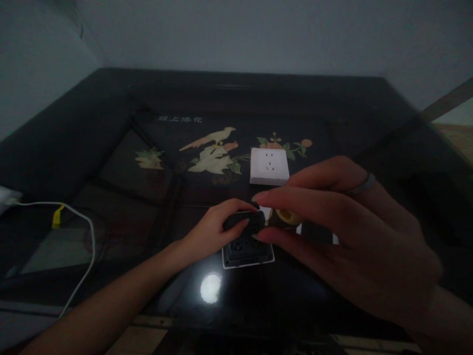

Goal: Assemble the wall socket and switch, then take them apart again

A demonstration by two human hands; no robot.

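Observation:
My left hand (219,227) grips a wall socket panel (247,254) by its left and upper edge. Its black back faces up, and a white rim shows along the bottom. My right hand (354,236), large in the foreground, is curled just right of the panel. Between its thumb and fingers sits a rounded yellow-and-dark handle (285,217), seen nearly end on; any shaft is hidden. Beyond the hands, a white wall socket (269,165) lies face up, its slots showing. White and dark parts behind my right hand are mostly covered.
A dark glossy table (148,276) with an inlaid bird and flower picture (212,160) reaches to a pale wall (236,34). On the left, a white cable (92,236) with a yellow tag (57,217) runs from a white plug (7,197).

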